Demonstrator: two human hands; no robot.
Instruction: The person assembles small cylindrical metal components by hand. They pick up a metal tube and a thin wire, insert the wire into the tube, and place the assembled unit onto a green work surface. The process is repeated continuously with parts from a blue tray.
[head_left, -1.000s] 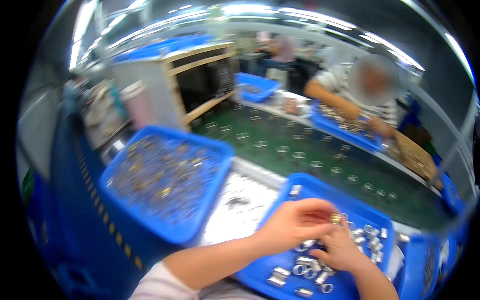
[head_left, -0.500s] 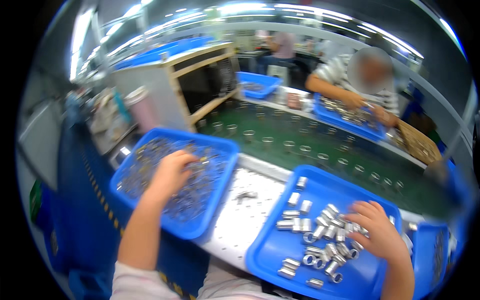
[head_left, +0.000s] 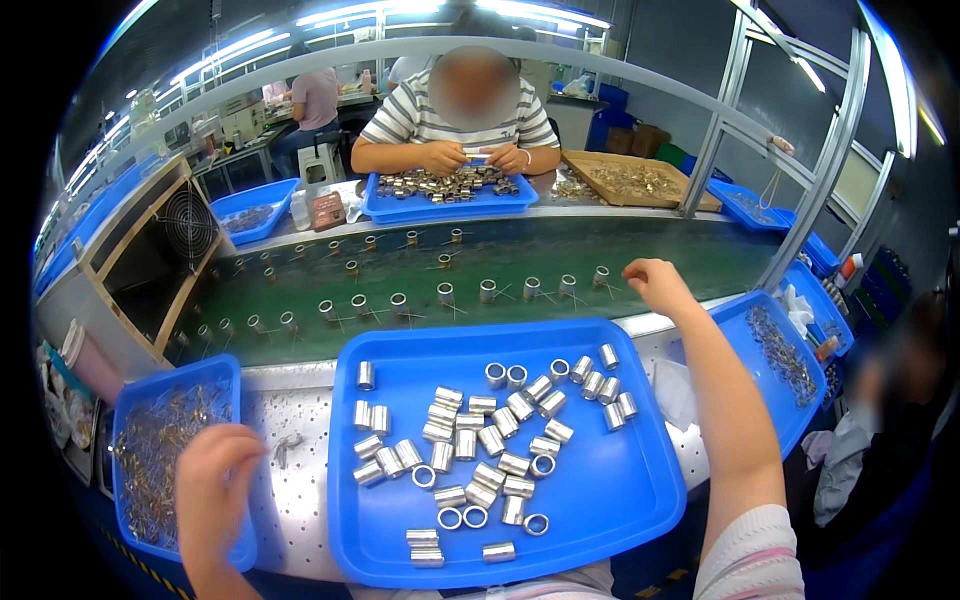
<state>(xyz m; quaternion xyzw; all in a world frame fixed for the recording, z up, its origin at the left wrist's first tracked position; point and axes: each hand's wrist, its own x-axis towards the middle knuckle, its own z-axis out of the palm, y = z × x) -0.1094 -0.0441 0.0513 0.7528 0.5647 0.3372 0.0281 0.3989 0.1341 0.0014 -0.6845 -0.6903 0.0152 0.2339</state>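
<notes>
A big blue tray [head_left: 345, 520] right in front of me holds several short metal rings [head_left: 480, 455]. My left hand [head_left: 213, 482] hangs with curled fingers over the near right corner of a smaller blue tray [head_left: 130, 395] full of thin wire pieces [head_left: 160, 450]. What it grips is hidden. My right hand [head_left: 655, 285] reaches past the big tray to the near edge of the green conveyor belt [head_left: 420, 265], fingers loosely bent, beside a ring [head_left: 600, 276] standing on the belt. Several rings with wire parts stand in rows along the belt.
Across the belt a person in a striped shirt [head_left: 465, 115] works over a blue tray [head_left: 395, 210] of metal parts. A wooden tray [head_left: 640, 182] lies beside it. Another blue tray [head_left: 745, 345] sits at my right, a fan box [head_left: 165, 245] at the left, a metal post [head_left: 815, 190] at the right.
My right hand left the rings in the big tray and reached up to the belt. My left hand drew back from the middle of the wire tray to its near corner.
</notes>
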